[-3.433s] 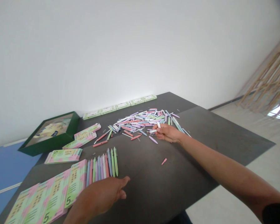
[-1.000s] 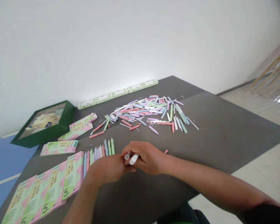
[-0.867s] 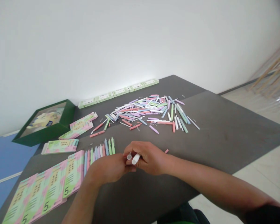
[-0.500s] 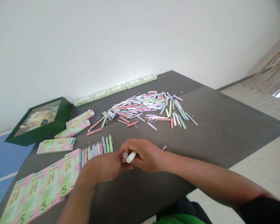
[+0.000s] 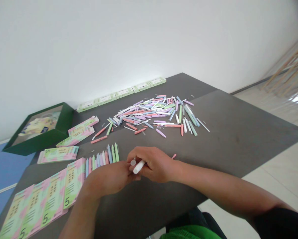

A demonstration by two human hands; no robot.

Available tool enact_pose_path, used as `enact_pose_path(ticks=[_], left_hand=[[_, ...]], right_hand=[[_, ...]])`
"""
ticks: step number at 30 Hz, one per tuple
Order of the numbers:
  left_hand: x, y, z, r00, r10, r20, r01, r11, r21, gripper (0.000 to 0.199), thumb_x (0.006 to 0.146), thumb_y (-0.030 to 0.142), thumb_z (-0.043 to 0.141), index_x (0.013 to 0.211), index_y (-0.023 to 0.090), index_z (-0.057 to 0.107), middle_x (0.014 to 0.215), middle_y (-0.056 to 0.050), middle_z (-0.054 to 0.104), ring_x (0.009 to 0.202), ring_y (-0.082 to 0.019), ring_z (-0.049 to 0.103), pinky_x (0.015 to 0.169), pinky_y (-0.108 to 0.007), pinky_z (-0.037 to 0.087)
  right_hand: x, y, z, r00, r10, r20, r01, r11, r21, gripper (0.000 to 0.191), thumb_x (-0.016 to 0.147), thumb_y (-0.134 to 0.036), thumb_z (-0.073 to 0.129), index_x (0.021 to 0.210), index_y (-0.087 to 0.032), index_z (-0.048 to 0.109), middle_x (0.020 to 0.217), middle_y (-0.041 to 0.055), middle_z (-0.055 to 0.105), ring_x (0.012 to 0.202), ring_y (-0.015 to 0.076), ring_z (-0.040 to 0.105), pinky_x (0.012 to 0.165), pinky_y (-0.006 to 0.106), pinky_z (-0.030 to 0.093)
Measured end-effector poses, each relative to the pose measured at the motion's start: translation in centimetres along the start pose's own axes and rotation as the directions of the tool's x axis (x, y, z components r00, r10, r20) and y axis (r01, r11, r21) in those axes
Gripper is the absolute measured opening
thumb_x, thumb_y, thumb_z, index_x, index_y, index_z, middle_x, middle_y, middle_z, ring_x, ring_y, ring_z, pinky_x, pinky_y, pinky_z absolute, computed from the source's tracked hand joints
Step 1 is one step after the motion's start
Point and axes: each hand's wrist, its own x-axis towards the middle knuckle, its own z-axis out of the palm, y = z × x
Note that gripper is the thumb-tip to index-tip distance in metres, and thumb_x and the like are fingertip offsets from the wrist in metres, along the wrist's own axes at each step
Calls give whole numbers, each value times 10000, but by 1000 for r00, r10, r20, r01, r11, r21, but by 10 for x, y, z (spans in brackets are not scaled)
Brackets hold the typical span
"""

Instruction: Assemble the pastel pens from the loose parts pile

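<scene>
Over the table's near edge my two hands meet. My right hand point(image 5: 152, 164) is closed around a white pen barrel point(image 5: 139, 167), its round end pointing toward me. Right beside that barrel shows the round, translucent end of a second slim part point(image 5: 133, 162), between the hands; which hand bears it I cannot tell. My left hand point(image 5: 114, 176) is bent inward with its fingers closed against the right one, and what they pinch is hidden. Just beyond my left hand lies a row of pastel pens point(image 5: 105, 157) in several colours.
A heap of loose pen parts point(image 5: 149, 111) spreads across the middle of the table point(image 5: 220, 132). Pink-and-green printed packets point(image 5: 49, 196) lie at left, near a green box point(image 5: 61, 124) holding plastic bags. Pale green cartons point(image 5: 124, 93) line the wall.
The view has shifted slightly. Both hands stay together in nearly the same pose, and the white barrel has tilted or moved only a little.
</scene>
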Motion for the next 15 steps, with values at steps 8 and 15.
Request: enact_pose_path(ticks=[8,15], left_hand=[[-1,-12,0,994,59,94,-57,998,-29,611,888,430,340,1407,130,222,1171,-118,593,1025,-242,558,835,-305,408],[-7,-12,1,991,74,109,-65,994,-90,581,890,364,360,1413,160,209,1070,-65,656,965,-213,587,787,-277,421]], right_hand=[[9,71,-5,738,668,95,-423,347,837,91,713,-152,489,793,-187,465,496,-66,475,362,59,308,394,184,224],[6,88,-7,833,514,204,-309,127,943,172,753,-169,546,917,-205,509,706,-14,583,513,76,465,507,212,374]])
